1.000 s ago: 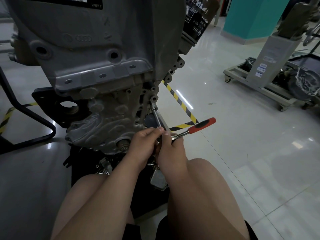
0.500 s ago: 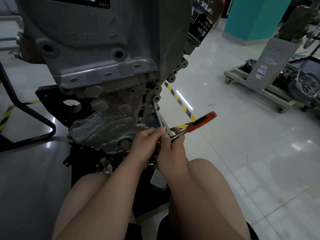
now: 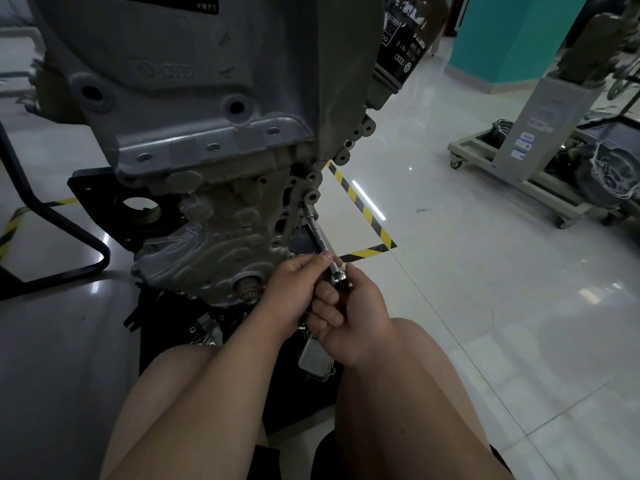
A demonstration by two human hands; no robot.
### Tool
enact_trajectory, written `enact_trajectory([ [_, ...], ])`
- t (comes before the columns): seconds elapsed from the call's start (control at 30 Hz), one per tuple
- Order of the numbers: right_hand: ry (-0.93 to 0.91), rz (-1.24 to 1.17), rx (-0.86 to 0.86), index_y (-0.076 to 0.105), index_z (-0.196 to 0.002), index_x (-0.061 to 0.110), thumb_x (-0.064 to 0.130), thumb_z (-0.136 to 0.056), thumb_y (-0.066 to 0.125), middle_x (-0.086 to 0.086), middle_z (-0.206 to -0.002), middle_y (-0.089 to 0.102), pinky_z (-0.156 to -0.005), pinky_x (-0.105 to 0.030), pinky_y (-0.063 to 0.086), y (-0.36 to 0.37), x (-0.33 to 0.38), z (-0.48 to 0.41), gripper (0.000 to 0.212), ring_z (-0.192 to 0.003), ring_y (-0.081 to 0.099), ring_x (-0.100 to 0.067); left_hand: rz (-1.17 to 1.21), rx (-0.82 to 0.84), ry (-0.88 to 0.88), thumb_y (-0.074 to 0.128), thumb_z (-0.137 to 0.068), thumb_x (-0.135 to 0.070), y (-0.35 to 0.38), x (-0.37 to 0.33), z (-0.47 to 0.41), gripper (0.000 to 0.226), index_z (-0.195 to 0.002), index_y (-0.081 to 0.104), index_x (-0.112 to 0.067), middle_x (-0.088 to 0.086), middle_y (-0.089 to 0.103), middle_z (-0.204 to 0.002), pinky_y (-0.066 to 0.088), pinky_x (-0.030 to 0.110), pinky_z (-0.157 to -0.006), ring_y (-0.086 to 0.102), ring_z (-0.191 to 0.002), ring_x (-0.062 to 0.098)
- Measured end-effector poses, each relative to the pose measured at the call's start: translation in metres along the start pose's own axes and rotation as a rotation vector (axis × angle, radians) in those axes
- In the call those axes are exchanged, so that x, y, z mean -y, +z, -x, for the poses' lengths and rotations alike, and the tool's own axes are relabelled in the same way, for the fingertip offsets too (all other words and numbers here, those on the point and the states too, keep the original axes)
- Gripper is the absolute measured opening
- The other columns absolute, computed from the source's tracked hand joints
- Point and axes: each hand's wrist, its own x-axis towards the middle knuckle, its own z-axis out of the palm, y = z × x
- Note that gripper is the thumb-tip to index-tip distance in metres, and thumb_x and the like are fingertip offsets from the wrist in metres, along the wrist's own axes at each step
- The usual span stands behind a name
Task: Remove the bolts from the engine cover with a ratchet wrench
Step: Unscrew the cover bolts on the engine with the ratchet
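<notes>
A grey engine cover (image 3: 214,237) hangs in front of me on the engine block. A chrome extension bar (image 3: 317,233) runs from a bolt boss (image 3: 309,199) at the cover's right edge down to the ratchet head (image 3: 338,278). My left hand (image 3: 291,292) pinches the bar's lower end just above the head. My right hand (image 3: 353,320) is curled below the head, gripping the ratchet handle, which is hidden inside the fist. The bolt itself is hidden by the socket.
Loose metal parts (image 3: 317,358) lie on a black base under the engine, between my knees. Yellow-black floor tape (image 3: 360,202) runs to the right of the engine. A black tube stand (image 3: 52,220) is at left, a wheeled cart (image 3: 519,174) at far right.
The red handle pointed out to the right before; it has swung down toward me and now sits hidden in my right fist. My left hand has stayed on the bar.
</notes>
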Motion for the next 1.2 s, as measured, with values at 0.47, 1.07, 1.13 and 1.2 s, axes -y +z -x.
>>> enact_trajectory([
  [0.47, -0.161, 0.296, -0.087, 0.076, -0.062, 0.027, 0.039, -0.101, 0.043, -0.001, -0.047, 0.042, -0.040, -0.021, 0.030, 0.000, -0.007, -0.001, 0.053, -0.033, 0.032, -0.013, 0.037, 0.008, -0.007, 0.054, -0.096, -0.035, 0.000, 0.003, 0.003, 0.030, -0.073, 0.062, -0.017, 0.005, 0.046, -0.043, 0.035, 0.018, -0.034, 0.042, -0.026, 0.019],
  [1.07, -0.510, 0.728, -0.161, 0.031, -0.131, 0.057, 0.035, -0.101, 0.045, 0.045, -0.096, 0.059, -0.083, -0.011, 0.047, -0.007, -0.023, -0.008, 0.040, -0.095, 0.059, 0.017, 0.080, -0.037, 0.019, 0.066, -0.082, -0.035, -0.001, 0.004, -0.003, 0.035, -0.089, 0.070, -0.001, 0.016, 0.062, -0.080, 0.046, 0.035, -0.072, 0.058, -0.074, 0.023],
  [1.13, -0.393, 0.644, -0.212, 0.048, -0.128, 0.034, 0.039, -0.100, 0.044, 0.017, -0.085, 0.067, -0.073, -0.025, 0.055, -0.004, -0.018, -0.009, 0.029, -0.082, 0.065, -0.008, 0.070, -0.036, 0.023, 0.063, -0.089, -0.034, 0.001, 0.002, -0.002, 0.035, -0.084, 0.068, 0.000, 0.018, 0.059, -0.070, 0.047, 0.032, -0.061, 0.056, -0.061, 0.024],
  [1.2, -0.279, 0.544, -0.244, 0.066, -0.097, 0.023, 0.040, -0.101, 0.040, 0.004, -0.050, 0.053, -0.043, -0.021, 0.044, 0.000, -0.013, -0.007, 0.031, -0.045, 0.051, -0.015, 0.021, -0.018, 0.020, 0.057, -0.094, -0.036, 0.001, 0.001, 0.000, 0.039, -0.061, 0.066, -0.017, 0.011, 0.048, -0.047, 0.040, 0.023, -0.041, 0.045, -0.035, 0.020],
])
